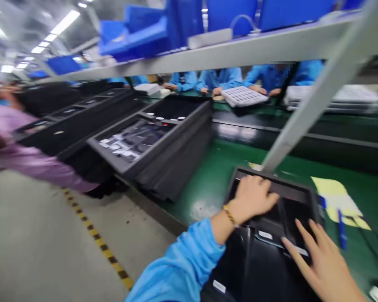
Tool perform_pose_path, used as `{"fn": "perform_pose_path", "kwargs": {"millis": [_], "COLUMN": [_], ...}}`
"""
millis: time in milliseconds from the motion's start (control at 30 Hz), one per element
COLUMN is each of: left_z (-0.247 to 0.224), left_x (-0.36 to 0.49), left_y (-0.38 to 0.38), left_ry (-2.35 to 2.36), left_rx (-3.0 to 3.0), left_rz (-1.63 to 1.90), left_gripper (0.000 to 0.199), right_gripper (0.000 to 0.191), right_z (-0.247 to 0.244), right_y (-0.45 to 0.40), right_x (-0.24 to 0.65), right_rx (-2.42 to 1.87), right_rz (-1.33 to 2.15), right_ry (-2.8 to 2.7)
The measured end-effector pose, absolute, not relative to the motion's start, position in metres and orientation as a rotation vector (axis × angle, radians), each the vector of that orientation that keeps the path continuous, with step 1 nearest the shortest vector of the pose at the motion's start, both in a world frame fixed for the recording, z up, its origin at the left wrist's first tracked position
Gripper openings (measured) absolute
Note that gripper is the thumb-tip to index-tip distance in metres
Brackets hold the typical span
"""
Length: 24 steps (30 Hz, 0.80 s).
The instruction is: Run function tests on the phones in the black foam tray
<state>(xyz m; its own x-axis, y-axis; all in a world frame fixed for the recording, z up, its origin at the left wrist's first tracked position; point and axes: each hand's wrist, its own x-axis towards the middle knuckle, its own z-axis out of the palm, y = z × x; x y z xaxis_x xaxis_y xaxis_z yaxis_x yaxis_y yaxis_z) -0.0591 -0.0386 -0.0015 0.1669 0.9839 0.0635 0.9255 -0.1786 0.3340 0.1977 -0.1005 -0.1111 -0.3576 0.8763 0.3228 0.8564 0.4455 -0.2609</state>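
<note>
A black compartment tray [292,191] lies on the green bench at the lower right, with dark flat pieces bearing white labels in and in front of it. My left hand [253,199], below a blue sleeve and a beaded bracelet, reaches over the tray's left part; its fingers bend down toward the compartment and their tips are hidden, so any hold cannot be made out. Over the right part, my right hand [323,256] has its fingers spread above a dark piece and holds nothing.
Black trays [182,147] are stacked at centre left. A slanted metal post [308,100] rises behind my tray. Yellow paper [337,197] and a blue pen [342,230] lie right. A pink sleeve [47,167] reaches in at left; people in blue sit across, near white trays [244,96].
</note>
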Motion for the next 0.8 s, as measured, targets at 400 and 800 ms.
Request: {"fn": "perform_pose_path", "kwargs": {"millis": [400,800], "left_z": [-0.039,-0.051], "left_x": [-0.074,-0.07], "left_y": [-0.055,-0.056], "left_ry": [2.151,2.24], "left_rx": [2.182,2.058], "left_rz": [0.106,0.126], "left_gripper": [0.062,0.059], "right_gripper": [0.054,0.056], "right_z": [-0.075,-0.07], "right_y": [-0.09,-0.074], "right_x": [0.159,0.165], "right_rx": [-1.826,-1.675], "right_rz": [0.203,0.449], "right_ry": [-2.123,-2.101]}}
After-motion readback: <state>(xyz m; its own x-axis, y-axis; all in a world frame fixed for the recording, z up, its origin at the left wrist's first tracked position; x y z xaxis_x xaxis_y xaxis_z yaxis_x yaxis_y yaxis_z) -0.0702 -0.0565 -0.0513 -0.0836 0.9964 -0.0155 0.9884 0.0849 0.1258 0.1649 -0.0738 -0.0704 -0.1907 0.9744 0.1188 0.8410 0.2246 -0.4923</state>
